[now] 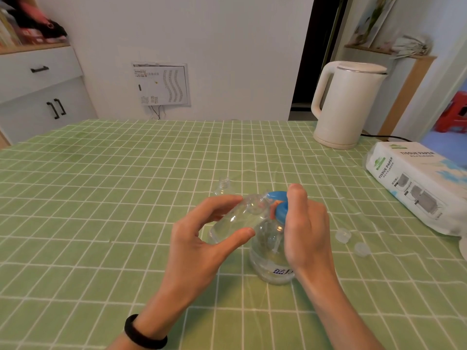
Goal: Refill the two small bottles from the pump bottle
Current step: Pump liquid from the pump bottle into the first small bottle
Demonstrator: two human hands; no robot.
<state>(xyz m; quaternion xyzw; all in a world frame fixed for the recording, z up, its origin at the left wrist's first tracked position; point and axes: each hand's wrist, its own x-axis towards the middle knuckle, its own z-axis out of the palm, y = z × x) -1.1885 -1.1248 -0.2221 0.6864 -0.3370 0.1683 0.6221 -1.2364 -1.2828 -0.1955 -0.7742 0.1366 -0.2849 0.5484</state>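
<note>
Left hand (202, 238) grips a tilted small bottle (235, 221); right hand (305, 228) curls over the pump bottle (270, 261), partly hiding it; second bottle (223, 185) barely shows behind.

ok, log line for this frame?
phase: refill | left hand: holds small bottle tilted, neck at pump head | right hand: on pump head | other bottle: upright, uncapped | caps: two, on table

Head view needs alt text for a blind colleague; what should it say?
A left hand holds a small clear bottle tilted at the nozzle of a pump bottle, whose blue head the right hand grips. Another open small bottle stands behind; two caps lie right, on a green checked tablecloth.
</note>
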